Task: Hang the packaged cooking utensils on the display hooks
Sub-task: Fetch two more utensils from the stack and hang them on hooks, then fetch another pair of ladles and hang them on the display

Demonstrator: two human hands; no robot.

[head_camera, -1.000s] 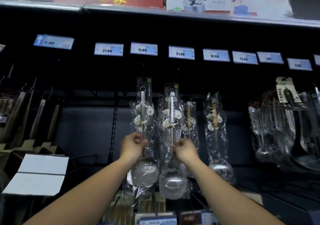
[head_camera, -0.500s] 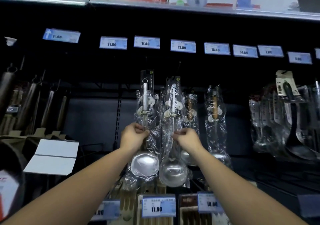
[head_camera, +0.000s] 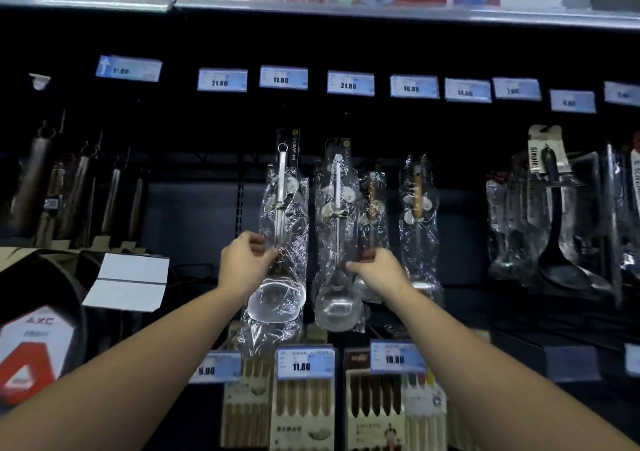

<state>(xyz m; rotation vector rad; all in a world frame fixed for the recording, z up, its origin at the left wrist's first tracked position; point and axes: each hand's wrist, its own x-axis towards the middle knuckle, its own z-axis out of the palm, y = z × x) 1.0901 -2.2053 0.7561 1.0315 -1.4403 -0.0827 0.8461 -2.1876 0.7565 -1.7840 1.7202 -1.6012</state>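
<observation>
**Lifting two wrapped ladles toward the hooks**

Mid-hang, judging by the pose. Left hand (head_camera: 247,260) pinching the clear wrap of the first packaged ladle (head_camera: 282,298) at mid-handle; right hand (head_camera: 375,270) pinching the second packaged ladle (head_camera: 336,305) just beside it. Both held upright, header cards (head_camera: 288,145) topmost, below the price tags (head_camera: 283,77). Hooks lost in shadow, so caught or not: cannot tell. Next, probably: threading each card's hole onto a prong, then letting go. Legible: 21.80, 11.80, 21.80, 16.80 above; "Simple" on a card (head_camera: 545,152) at right; "AXC" on a red label (head_camera: 40,320).
</observation>
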